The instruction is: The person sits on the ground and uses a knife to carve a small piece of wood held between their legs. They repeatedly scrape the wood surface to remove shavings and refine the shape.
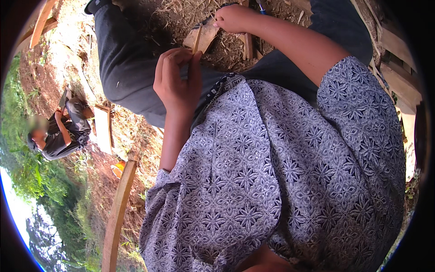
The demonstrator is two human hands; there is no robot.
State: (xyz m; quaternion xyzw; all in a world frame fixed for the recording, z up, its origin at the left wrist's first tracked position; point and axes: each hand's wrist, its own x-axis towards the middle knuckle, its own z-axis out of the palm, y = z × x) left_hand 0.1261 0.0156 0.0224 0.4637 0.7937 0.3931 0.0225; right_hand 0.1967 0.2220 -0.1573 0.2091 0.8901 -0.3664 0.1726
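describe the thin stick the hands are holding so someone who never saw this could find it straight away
Start at the big patterned blue-and-white shirt and follow the bare forearms up to the dark trousers. Between the left hand and the right hand runs a thin wooden strip, pinched at both ends. Unlike the wider pale wood piece behind it and the loose scraps on the ground, it is narrow and held off the ground.

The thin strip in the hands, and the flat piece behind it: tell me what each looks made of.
The thin strip, pinched by the left hand and right hand, looks like split bamboo or wood: pale tan, matte, straight-edged, unpainted. The flat piece behind it looks like raw wood or bark: light brown, dull, rough-edged. Which of the two cannot be told.
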